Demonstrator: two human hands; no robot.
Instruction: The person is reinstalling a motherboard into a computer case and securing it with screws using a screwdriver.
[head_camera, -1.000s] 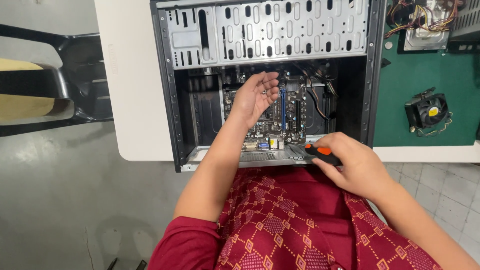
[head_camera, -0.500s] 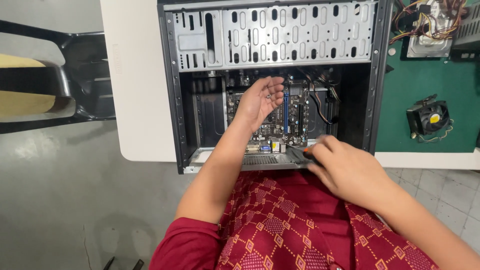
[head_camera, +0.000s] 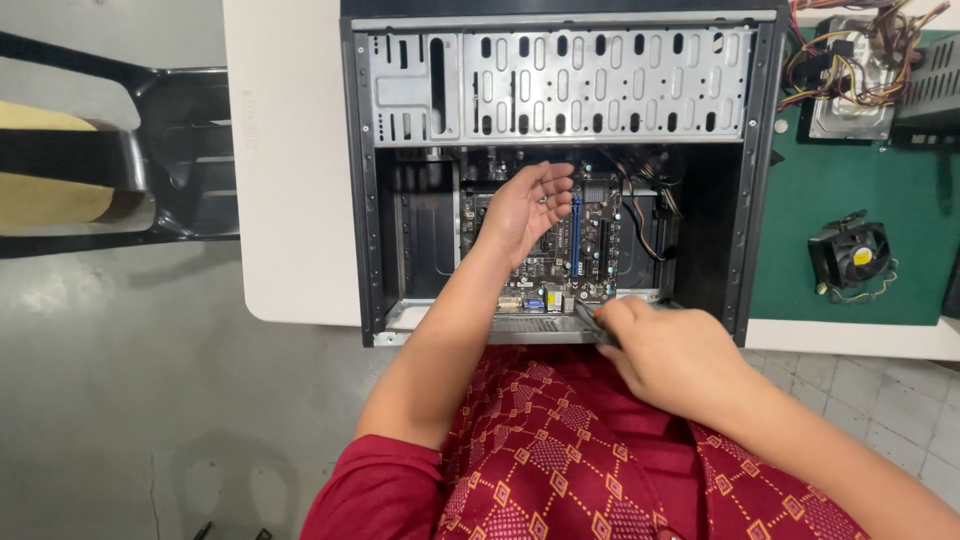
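Observation:
An open black computer case (head_camera: 365, 180) lies on a white table (head_camera: 290, 200), with a dark motherboard (head_camera: 590, 250) inside it. My left hand (head_camera: 530, 210) reaches into the case and rests over the motherboard, fingers curled; I cannot see anything in it. My right hand (head_camera: 665, 355) sits at the case's near edge, closed around a screwdriver (head_camera: 590, 322) whose dark shaft pokes out toward the case; the handle is hidden in my fist.
A perforated metal drive bay (head_camera: 600, 85) spans the case's far side. On a green mat (head_camera: 830, 270) to the right lie a cooling fan (head_camera: 850, 255) and a power supply with bundled wires (head_camera: 850, 70). A black chair (head_camera: 150, 160) stands at left.
My right hand has turned over the screwdriver, hiding its orange and black handle. My left hand stays over the motherboard. The view has shifted slightly.

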